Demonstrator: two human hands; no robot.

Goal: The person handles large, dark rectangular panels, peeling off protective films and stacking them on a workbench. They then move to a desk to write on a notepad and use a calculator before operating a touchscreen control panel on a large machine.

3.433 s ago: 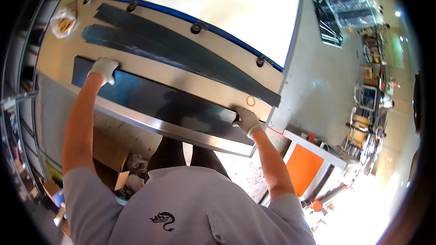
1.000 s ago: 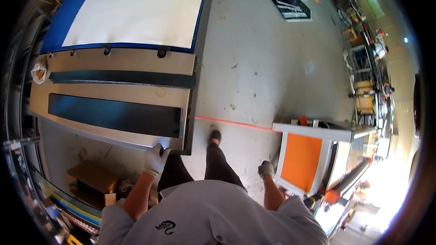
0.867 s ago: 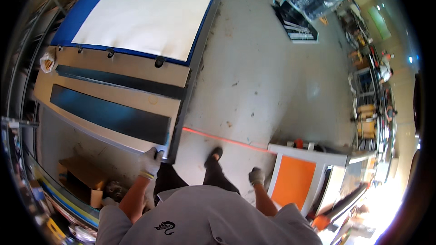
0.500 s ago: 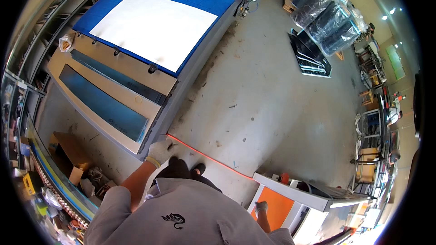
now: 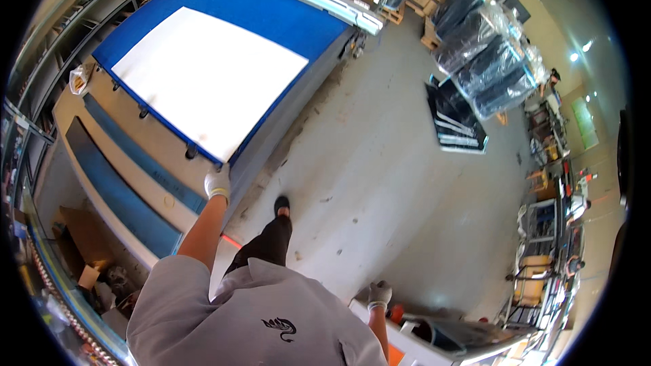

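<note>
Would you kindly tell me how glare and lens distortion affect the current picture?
In the head view, the white sheet is bright enough to lose surface detail; in the head view, the left hand is pale, its finger detail hard to make out; in the head view, plastic-wrapped rolls show shiny highlights, and the front dark strip looks bowed by the fisheye lens.

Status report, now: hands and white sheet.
Left hand at near corner of white sheet, grip unclear. Right hand, nothing visible in it. Sheet flat on blue bed; dark strips alongside.
</note>
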